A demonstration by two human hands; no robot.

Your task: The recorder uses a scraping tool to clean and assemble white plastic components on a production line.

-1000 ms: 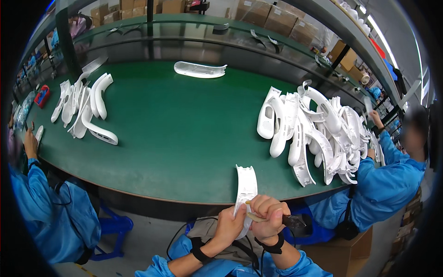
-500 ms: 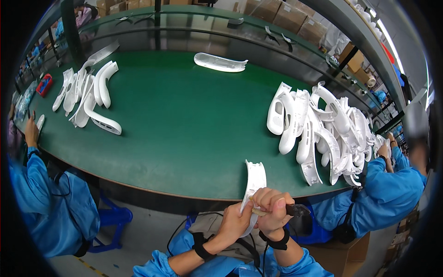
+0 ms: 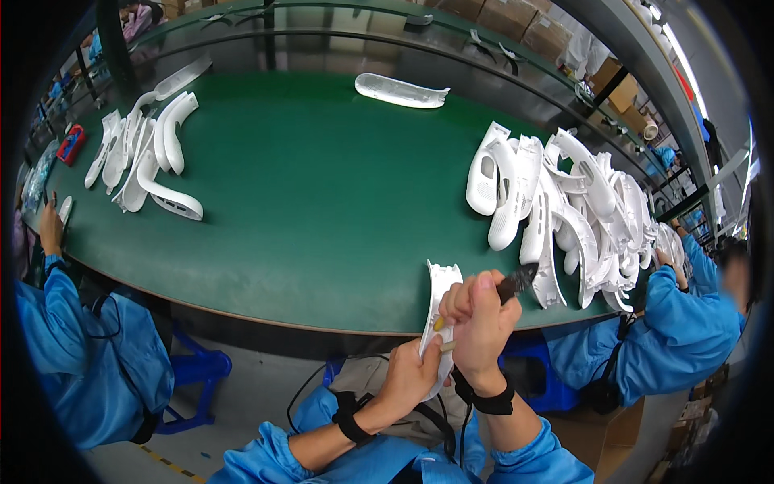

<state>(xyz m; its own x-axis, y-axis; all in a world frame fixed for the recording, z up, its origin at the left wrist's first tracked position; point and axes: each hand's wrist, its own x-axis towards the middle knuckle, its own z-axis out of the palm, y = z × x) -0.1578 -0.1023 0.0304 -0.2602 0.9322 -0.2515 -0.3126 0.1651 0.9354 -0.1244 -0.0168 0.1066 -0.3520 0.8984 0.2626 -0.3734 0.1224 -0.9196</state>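
Note:
In my left hand is a white curved plastic shell, held by its lower part, with its hollow side partly showing and its upper end over the table's front edge. My right hand is closed around a hand tool with a dark handle. That handle sticks out past the thumb, up and to the right. A small yellowish bit shows between the fingers and the shell; the tool's working end is too hidden to name. The right knuckles are close against the shell's right side.
A heap of white shells covers the right of the green table. A smaller group lies at the left, and a single shell at the back. A red box stands far left. Blue-clad co-workers sit on both sides.
My right hand has turned and risen, so the tool's dark handle now points upward to the right. The shell stays in my left hand. The view has shifted slightly.

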